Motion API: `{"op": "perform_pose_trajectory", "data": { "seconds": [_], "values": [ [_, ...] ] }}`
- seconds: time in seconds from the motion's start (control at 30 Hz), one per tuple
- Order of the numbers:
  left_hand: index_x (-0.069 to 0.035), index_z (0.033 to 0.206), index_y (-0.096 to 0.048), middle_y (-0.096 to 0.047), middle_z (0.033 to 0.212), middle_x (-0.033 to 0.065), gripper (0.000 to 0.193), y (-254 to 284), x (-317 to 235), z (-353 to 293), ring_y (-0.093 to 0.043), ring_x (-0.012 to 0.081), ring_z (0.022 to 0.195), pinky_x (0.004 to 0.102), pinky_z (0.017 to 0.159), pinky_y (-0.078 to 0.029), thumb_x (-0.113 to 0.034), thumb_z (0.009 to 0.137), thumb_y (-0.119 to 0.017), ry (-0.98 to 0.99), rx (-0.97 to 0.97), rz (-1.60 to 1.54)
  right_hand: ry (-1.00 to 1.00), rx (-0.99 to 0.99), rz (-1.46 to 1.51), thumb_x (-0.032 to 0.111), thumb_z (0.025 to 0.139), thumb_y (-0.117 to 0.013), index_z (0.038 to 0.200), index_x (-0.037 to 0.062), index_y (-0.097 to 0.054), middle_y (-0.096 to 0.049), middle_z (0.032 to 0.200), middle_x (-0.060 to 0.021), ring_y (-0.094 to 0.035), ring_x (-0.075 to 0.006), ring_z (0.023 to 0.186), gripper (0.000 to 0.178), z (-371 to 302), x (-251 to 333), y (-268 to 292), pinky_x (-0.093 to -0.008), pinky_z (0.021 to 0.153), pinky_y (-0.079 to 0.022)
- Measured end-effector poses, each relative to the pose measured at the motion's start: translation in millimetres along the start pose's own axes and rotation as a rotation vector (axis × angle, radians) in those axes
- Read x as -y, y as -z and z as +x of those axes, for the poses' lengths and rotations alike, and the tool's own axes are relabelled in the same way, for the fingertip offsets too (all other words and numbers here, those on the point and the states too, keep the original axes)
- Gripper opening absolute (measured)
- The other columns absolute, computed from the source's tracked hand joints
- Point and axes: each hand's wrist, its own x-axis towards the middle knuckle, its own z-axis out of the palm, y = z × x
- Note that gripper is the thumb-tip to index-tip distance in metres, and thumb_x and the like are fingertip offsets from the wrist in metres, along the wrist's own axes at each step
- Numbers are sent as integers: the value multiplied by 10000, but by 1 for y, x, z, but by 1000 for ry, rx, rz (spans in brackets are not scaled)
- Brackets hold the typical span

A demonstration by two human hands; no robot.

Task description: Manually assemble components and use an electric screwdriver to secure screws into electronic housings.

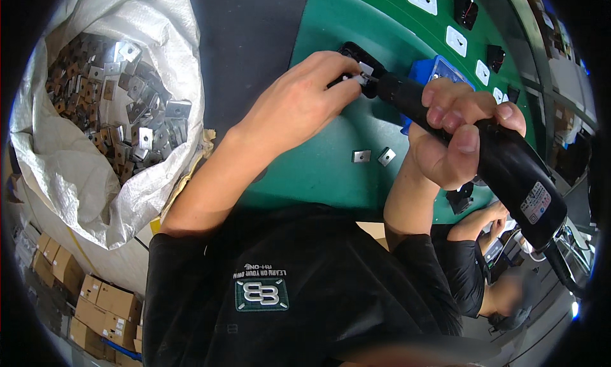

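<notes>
My right hand [455, 135] grips a black electric screwdriver [503, 166], its tip pointing left onto a small black part [352, 51] with a metal plate on the green belt [331, 157]. My left hand [305, 96] pinches that part and steadies it at the driver's tip. Two loose square metal plates [373, 156] lie on the belt just below the tool.
A white woven sack [95, 176] full of square metal plates stands at my left. Black and white parts [457, 39] ride further along the belt, and a blue tray [439, 71] sits behind the tool. Another person's arm [474, 240] works at lower right. Cardboard boxes [95, 303] are stacked lower left.
</notes>
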Motion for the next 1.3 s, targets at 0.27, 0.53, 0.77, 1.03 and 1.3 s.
{"op": "perform_pose_trajectory", "data": {
  "seconds": [0.27,0.53,0.77,1.03,1.3],
  "values": [
    [-57,1088,-587,-558,1101,114,448,2,-11,6,-584,294,934,365,799,-502,23,657,-679,206,-43,-22,-19,13,12,73,797,-638,1188,44,-334,-512,658,-62,-518,-172,548,496,3,0,3,-348,565,-478],
    [-97,1127,-585,-571,880,72,557,13,-16,21,-539,261,801,355,698,-448,-196,610,-766,157,84,322,7,18,-25,75,796,-644,1207,24,-331,-526,660,-66,-526,-176,559,520,2,1,4,-356,574,-487],
    [-99,1242,-512,-549,809,89,693,11,-18,20,-532,270,807,359,730,-459,-257,617,-765,227,160,242,-17,46,-25,72,803,-636,1246,19,-321,-549,683,-74,-542,-178,589,547,2,4,8,-364,604,-498],
    [-59,1216,-479,-548,1003,125,708,11,-9,18,-541,319,921,395,809,-465,-146,581,-781,111,216,91,-23,48,-1,51,801,-616,1204,35,-342,-550,693,-76,-543,-184,588,488,1,3,10,-363,603,-497],
    [-24,1142,-501,-542,1072,134,642,-10,-3,22,-544,325,947,385,807,-473,-197,591,-780,75,138,-28,-119,207,20,23,795,-590,1110,127,-394,-525,689,-69,-547,-207,615,385,4,14,26,-394,643,-490]
  ]
}}
